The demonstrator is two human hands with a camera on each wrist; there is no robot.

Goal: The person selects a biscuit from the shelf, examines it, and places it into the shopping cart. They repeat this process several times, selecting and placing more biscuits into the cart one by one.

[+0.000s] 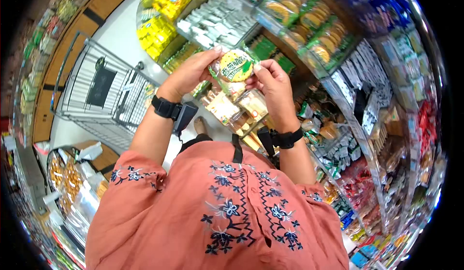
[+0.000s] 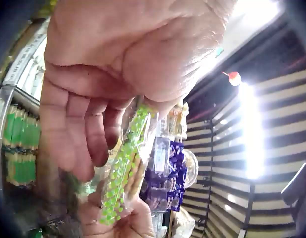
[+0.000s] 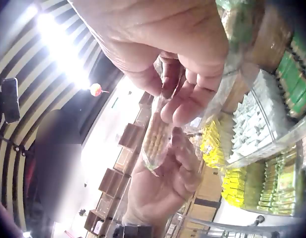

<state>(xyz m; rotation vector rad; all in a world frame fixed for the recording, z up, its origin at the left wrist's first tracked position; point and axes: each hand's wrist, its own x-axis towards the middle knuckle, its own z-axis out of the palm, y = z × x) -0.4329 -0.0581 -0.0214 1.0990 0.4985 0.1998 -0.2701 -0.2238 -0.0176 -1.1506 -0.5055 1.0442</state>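
A round biscuit packet (image 1: 233, 66), clear-wrapped with a green and yellow label, is held up in front of the chest with its printed face toward the head camera. My left hand (image 1: 191, 74) grips its left side, thumb at the top edge. On the opposite side my right hand (image 1: 274, 85) pinches the wrapper between thumb and fingers. Seen edge-on in the left wrist view, the packet (image 2: 125, 163) shows green dots along its wrapper. Pale biscuits show through the clear side of the packet (image 3: 155, 136) in the right wrist view.
Shelf bins with yellow packets (image 1: 157, 35), silvery packets (image 1: 212, 21) and wrapped round biscuits (image 1: 321, 26) stand beyond the hands. Boxed snacks (image 1: 222, 106) lie below them. A metal shopping cart (image 1: 104, 86) is at the left, and more stocked shelves run along the right.
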